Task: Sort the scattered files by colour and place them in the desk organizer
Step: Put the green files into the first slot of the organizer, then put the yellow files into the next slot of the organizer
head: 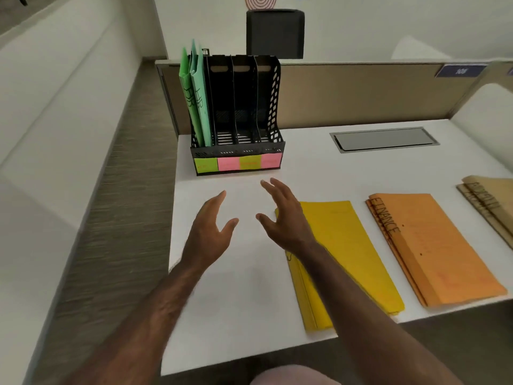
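Black desk organizer upright at the far left corner of the white desk, four slots side by side, open fronts facing the near edge. Two green files standing on end in the leftmost slot, long axis vertical, leaning a little left; other three slots bare. Coloured sticky notes along its front base. Yellow files, orange files and brown files lying flat in a row toward the right, long axes running from far-left to near-right, the yellow stack overhanging the near edge. Left hand and right hand above the bare surface before the organizer, fingers spread wide, holding nothing. Recessed cable hatch further right.
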Demonstrator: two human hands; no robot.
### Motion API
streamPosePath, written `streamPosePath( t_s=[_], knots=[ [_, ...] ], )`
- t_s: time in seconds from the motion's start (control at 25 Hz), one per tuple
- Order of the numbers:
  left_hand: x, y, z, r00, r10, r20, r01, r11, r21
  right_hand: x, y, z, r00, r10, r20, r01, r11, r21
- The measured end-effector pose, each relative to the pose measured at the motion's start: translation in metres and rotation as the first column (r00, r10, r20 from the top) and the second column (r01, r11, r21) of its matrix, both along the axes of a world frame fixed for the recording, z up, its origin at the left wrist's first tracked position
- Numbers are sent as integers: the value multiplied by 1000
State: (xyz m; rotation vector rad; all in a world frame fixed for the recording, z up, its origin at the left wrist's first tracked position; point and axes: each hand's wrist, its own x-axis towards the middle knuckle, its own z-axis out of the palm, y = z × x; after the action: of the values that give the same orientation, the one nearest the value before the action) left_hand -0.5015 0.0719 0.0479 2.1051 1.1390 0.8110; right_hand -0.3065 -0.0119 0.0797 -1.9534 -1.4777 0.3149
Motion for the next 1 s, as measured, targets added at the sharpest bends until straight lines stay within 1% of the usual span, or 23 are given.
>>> streamPosePath(
  t_s=[0.12,0.24,0.52,0.68,0.8,1.0],
  knots=[
    [-1,-43,-12,996,-69,54,72,995,-67,-3,-48,-9,997,-68,-22,68,998,-5],
    [3,-81,-25,990,-127,65,133,986,-99,-1,-93,-18,991,-133,-27,133,991,-1],
    [17,-136,-37,970,-221,104,235,960,-151,13,-179,-33,976,-215,34,217,973,-78],
    [32,-152,-38,966,-242,93,254,954,-159,30,-206,-41,963,-270,21,271,958,-99],
    [43,-159,-41,970,-232,74,243,945,-219,49,-218,-51,952,-307,9,305,940,-151],
    [61,-162,-49,984,-174,25,174,944,-280,87,-226,-65,956,-293,9,286,926,-245]
  ],
)
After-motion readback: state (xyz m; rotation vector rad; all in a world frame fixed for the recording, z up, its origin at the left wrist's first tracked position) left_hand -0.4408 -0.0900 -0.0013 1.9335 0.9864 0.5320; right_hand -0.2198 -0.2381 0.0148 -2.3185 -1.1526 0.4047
